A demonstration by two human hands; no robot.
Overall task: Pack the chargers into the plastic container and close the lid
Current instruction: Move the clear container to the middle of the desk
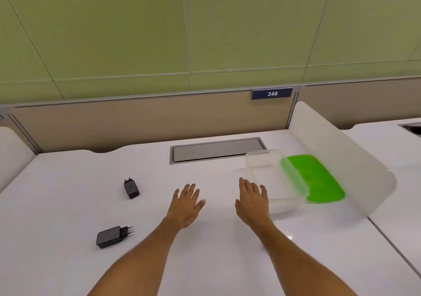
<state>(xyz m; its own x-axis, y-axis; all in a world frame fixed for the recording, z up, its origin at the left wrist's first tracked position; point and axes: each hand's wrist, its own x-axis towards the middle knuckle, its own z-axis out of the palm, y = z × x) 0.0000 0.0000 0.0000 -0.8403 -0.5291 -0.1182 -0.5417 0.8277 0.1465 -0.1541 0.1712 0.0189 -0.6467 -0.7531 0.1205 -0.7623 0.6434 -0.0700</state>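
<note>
On the white desk (pixel 68 204), left of centre, two black chargers lie well apart from the container: the far charger (pixel 131 188) with prongs pointing away, the near charger (pixel 113 237) on its side with prongs to the right. Clear plastic container (pixel 272 183) sits open at right, nothing inside it that I can make out. Green lid (pixel 313 178) lies just beside it on its right, apparently overlapping the rim, close against the frosted divider (pixel 341 159).

Step in hand, as I judge it: first pickup, not yet begun. Best done with the left hand taking a charger by its body, not the prongs, then carrying it across to the open container; the right hand can steady the container wall, since light plastic will likely slide. Lay chargers flat so the lid seats.

Left hand (pixel 185 204): fingers spread, palm down, empty, over bare desk. Right hand (pixel 252 201): fingers spread, empty, by the container's near-left corner; contact with it cannot be told.

Grey cable hatch (pixel 216 151) behind; placard "248" (pixel 272 93).
</note>
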